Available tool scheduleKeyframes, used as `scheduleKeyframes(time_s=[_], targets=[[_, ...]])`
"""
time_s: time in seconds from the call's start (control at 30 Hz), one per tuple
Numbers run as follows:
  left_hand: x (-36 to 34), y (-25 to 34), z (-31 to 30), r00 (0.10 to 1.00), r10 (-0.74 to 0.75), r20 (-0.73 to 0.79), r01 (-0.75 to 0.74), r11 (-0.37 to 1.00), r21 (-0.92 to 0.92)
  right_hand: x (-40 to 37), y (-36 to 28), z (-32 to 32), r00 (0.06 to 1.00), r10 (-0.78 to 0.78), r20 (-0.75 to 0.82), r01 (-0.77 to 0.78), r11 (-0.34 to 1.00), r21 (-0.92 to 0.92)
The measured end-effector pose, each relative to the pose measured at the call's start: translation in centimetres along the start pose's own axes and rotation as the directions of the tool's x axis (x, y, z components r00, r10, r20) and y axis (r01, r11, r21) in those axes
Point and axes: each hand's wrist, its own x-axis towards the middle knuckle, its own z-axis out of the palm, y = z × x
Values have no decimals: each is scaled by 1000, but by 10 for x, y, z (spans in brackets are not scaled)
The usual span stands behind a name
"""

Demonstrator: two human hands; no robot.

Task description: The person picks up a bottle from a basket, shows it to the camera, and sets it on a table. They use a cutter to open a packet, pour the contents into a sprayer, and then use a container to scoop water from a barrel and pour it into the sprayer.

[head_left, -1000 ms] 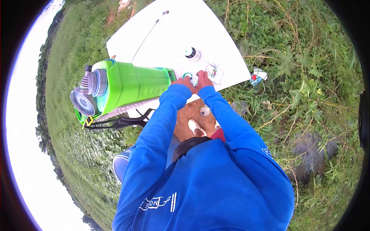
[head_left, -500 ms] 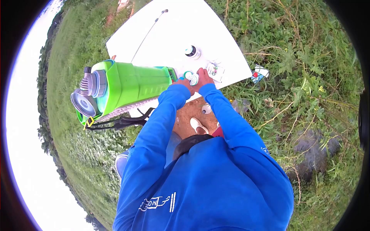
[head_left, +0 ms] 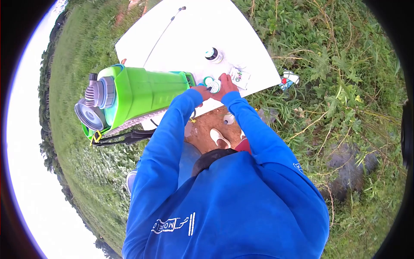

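Note:
My right hand (head_left: 226,87) is closed around the side of a small white tub (head_left: 215,86) with a speckled or perforated-looking round face. My left hand (head_left: 201,92) is at the tub's left side, its fingers closed on a small dark piece (head_left: 209,89) that meets the tub's edge; its kind is too small to tell. A green-rimmed round lid or cap (head_left: 208,80) shows just beyond the fingers. To the right of my right hand lies a white printed packet (head_left: 239,78). Farther off, a dark bottle with a white label (head_left: 214,55) is on the white table (head_left: 189,41).
A bright green backpack sprayer (head_left: 151,88) lies at the left, its grey cap (head_left: 106,92) facing outward and black straps (head_left: 125,139) hanging. A thin spray lance (head_left: 166,32) crosses the table. A printed packet (head_left: 289,80) rests in the grass. Shoes (head_left: 220,138) stand on bare soil below.
The view has shifted slightly. My left hand has moved a little away from the green-rimmed piece, and a small dark piece now shows at its fingertips. My right hand keeps its hold on the tub.

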Motion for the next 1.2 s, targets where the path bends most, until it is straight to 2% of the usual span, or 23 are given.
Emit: scheduleKeyframes(time_s=[0.07, 0.1, 0.17, 0.3, 0.33, 0.37, 0.4, 0.47, 0.5, 0.53, 0.57, 0.6, 0.67, 0.87, 1.0, 1.07, 1.1, 1.17, 1.2], targets=[[-17, 5, -11, 973, -128, 191, 173, 955, -240, 1, 1, 0, 1000, -7, -5, 7, 1000, -23], [-18, 2, -9, 973, -128, 194, 174, 955, -240, 0, 0, 0, 1000, -17, -10, 17, 999, -44], [-18, -6, -4, 974, -73, 215, 154, 907, -391, 0, -1, -2, 1000, -2, 16, 2, 999, -36], [-15, -18, 3, 961, -69, 267, 186, 875, -448, 0, -2, -4, 998, 5, 58, -3, 999, -35], [-9, -29, 13, 992, 106, 62, -74, 918, -389, 0, -2, -3, 998, 7, 61, -5, 999, -37], [-1, -39, 22, 947, 296, -128, -320, 906, -277, 1, -3, -3, 998, 8, 61, -6, 999, -44], [7, -46, 28, 946, 297, -127, -321, 904, -282, 2, -2, -3, 998, 9, 60, -6, 999, -51], [20, -54, 38, 829, 447, -336, -396, 894, 211, 1, -3, -3, 999, -6, 43, 8, 999, -53], [11, -46, 31, 830, 445, -337, -396, 895, 205, 0, -3, -3, 999, -25, 25, 26, 998, -53], [-7, -28, 15, 944, 274, -185, -290, 955, -65, 0, -2, -3, 999, -27, 29, 29, 998, -58], [-18, -19, 5, 991, 130, 17, -119, 945, -304, 1, 0, -2, 999, -38, 33, 39, 998, -50], [-18, -22, 6, 991, 130, 16, -119, 944, -308, 2, -1, -3, 998, -47, 36, 48, 998, -41], [-14, -31, 9, 978, 133, 159, -34, 860, -509, 2, -1, -4, 997, -42, 58, 45, 998, -50], [9, -50, 38, 962, 258, 87, -125, 701, -702, 5, -2, -6, 995, -10, 96, 17, 997, -71], [12, -53, 54, 970, 239, 37, -158, 743, -651, 3, -1, -5, 997, -20, 69, 25, 997, -79], [17, -56, 71, 909, 332, -250, -415, 683, -601, 3, 0, -3, 998, -25, 63, 31, 996, -85], [9, -52, 70, 910, 332, -248, -413, 679, -607, 3, 1, -1, 998, -32, 52, 36, 996, -81], [-11, -38, 59, 972, 219, -80, -203, 627, -752, 3, 2, 1, 999, -32, 38, 35, 996, -79], [-11, -37, 65, 973, 217, -83, -202, 619, -759, 3, 2, 3, 999, -33, 19, 35, 997, -70]])
